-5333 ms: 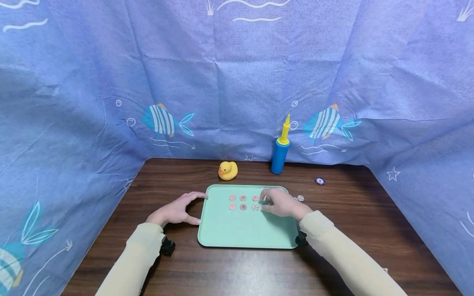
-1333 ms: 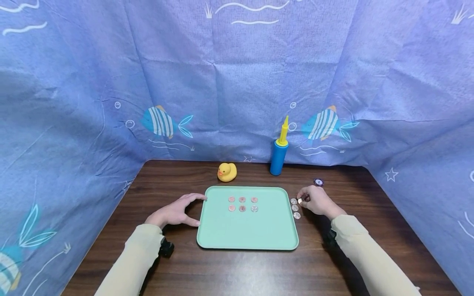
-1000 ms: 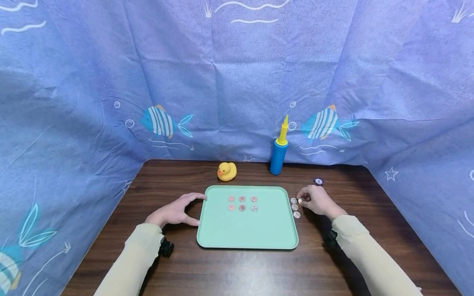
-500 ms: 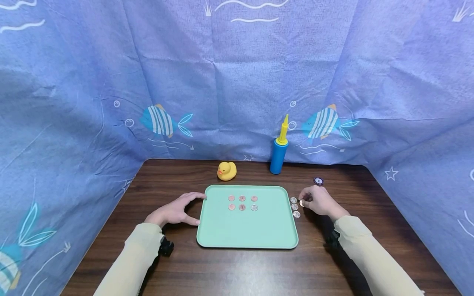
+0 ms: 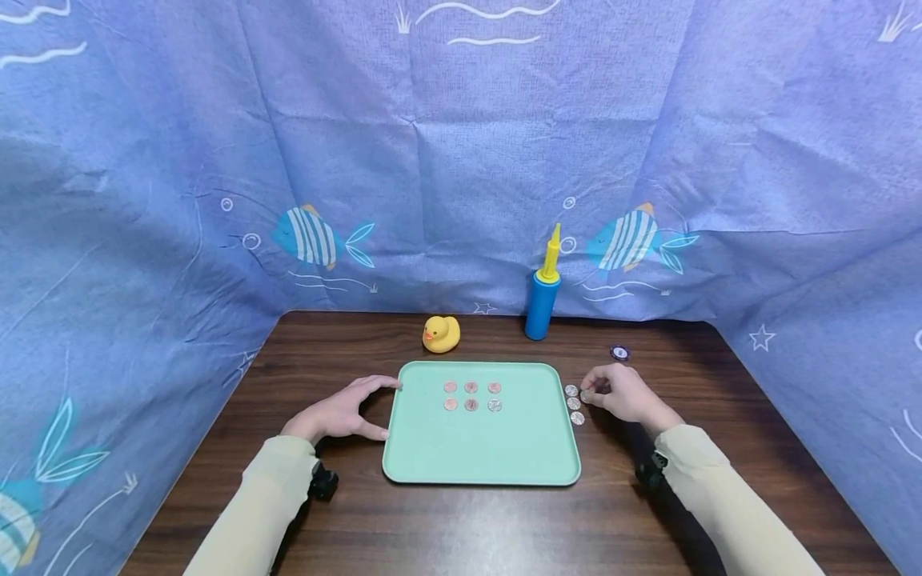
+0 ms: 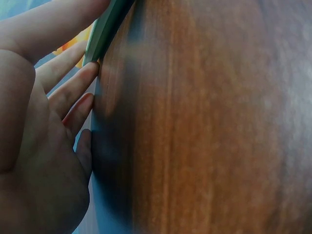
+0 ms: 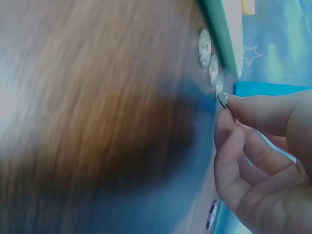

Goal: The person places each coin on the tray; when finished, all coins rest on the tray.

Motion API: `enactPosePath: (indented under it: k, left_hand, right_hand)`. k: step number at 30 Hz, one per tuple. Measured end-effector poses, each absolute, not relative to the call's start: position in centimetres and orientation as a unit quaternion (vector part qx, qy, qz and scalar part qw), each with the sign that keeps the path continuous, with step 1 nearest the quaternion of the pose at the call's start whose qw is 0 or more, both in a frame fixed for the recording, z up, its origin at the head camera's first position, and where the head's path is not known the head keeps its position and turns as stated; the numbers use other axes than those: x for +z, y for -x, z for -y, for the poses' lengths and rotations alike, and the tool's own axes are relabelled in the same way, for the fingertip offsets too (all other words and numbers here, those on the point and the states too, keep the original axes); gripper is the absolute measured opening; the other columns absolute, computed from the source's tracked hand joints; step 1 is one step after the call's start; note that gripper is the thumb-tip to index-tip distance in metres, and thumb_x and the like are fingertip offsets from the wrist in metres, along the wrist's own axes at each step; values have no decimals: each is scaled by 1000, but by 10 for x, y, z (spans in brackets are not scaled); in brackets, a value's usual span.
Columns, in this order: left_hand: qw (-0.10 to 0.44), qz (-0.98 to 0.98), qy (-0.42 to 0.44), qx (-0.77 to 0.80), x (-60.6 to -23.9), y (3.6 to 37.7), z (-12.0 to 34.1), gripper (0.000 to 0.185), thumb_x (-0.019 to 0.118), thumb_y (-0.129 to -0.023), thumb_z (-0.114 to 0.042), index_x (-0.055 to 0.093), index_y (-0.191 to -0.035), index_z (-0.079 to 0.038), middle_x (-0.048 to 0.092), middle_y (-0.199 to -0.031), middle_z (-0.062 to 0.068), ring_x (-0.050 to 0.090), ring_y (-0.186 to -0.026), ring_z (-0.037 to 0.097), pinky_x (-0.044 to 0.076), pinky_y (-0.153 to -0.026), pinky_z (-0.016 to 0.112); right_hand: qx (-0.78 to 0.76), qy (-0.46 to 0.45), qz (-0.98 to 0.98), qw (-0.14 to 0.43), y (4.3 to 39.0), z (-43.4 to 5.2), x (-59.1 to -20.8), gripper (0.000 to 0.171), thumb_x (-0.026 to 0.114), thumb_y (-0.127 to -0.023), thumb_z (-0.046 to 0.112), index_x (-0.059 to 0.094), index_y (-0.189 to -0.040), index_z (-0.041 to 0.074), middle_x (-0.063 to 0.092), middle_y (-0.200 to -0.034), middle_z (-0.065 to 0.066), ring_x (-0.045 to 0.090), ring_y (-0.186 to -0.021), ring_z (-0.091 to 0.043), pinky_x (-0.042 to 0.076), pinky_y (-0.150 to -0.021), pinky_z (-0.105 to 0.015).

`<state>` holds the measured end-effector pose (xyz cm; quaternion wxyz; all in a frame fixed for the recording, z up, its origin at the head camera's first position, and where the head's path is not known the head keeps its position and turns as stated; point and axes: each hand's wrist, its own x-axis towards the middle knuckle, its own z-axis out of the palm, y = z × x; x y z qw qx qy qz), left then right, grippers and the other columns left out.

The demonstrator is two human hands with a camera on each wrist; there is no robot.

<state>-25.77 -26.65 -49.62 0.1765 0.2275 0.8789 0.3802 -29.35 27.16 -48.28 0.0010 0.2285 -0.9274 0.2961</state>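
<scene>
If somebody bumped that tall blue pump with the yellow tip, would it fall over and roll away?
Probably yes. The blue cylinder-shaped plastic pump with the yellow pointed nozzle stands upright on a narrow base and is tall for its width, so a sideways push would likely tip it. Its round body would then likely roll on the smooth dark wooden table. It looks like plastic, so probably light.

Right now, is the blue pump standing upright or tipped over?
Upright. The pump stands on its base at the back of the table, its yellow nozzle pointing up, beside the duck.
</scene>
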Motion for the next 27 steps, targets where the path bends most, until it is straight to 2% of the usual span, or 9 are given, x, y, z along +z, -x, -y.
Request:
enactPosePath:
  k: [5,10,14,18,27]
  left_hand:
    - [175,-879,-230,378,-496,258,266,88,90,-84,-40,47,-157,-17,39,-164,10,26,-155,39,26,-120,65]
    - [176,-879,-228,380,-496,257,267,88,90,-84,-39,47,-157,-17,39,-164,11,26,-155,39,26,-120,66]
    - [176,-879,-228,380,-496,257,266,87,90,-85,-39,47,-157,-17,39,-164,12,26,-155,39,26,-120,66]
    - [177,-879,-229,378,-496,257,266,87,90,-85,-39,47,-157,-17,38,-164,13,26,-154,40,26,-119,66]
    - [180,-881,-221,378,-495,257,266,88,90,-84,-40,46,-158,-18,37,-165,11,25,-156,39,26,-120,65]
  right_hand:
    - [335,-235,912,-9,291,-265,-478,10,79,-88,-1,74,-92,6,70,-82,2,64,-77,-9,52,-67,-27]
    - [366,-236,899,-46,288,-254,-469,7,77,-93,2,74,-98,7,70,-86,-2,64,-78,-15,55,-63,-29]
    - [373,-242,894,-64,286,-242,-464,6,78,-95,7,75,-100,8,71,-88,-1,66,-80,-16,58,-68,-30]
    - [362,-263,893,-59,285,-229,-462,6,79,-94,7,76,-99,9,71,-88,1,65,-83,-14,57,-74,-29]
    - [361,-271,888,-89,285,-194,-461,4,78,-96,9,77,-100,10,70,-89,3,63,-83,-13,55,-73,-29]
